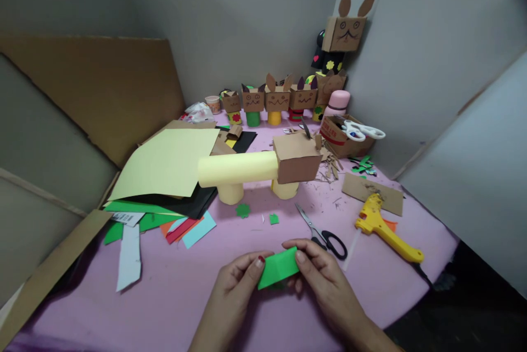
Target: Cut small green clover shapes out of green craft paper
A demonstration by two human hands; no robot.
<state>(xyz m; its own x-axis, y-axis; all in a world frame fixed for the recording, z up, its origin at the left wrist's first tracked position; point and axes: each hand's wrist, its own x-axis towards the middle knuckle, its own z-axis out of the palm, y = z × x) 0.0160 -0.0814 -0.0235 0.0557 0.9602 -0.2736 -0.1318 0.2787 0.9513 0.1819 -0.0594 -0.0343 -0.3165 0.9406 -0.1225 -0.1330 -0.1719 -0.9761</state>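
Note:
Near the front edge of the pink table, my left hand and my right hand pinch a folded piece of green paper from either side. Both hands are closed on it, thumbs on top. Black-handled scissors lie just beyond my right hand. Behind them stands a paper animal with a pale yellow tube body, two yellow legs and a brown cardboard box head. Two small green cut-outs lie in front of it.
A stack of coloured paper sheets lies at the left. A yellow glue gun lies at the right beside a cardboard strip. A small box holding white scissors and a row of cardboard-headed figures stand at the back. Cardboard panels lean at the left.

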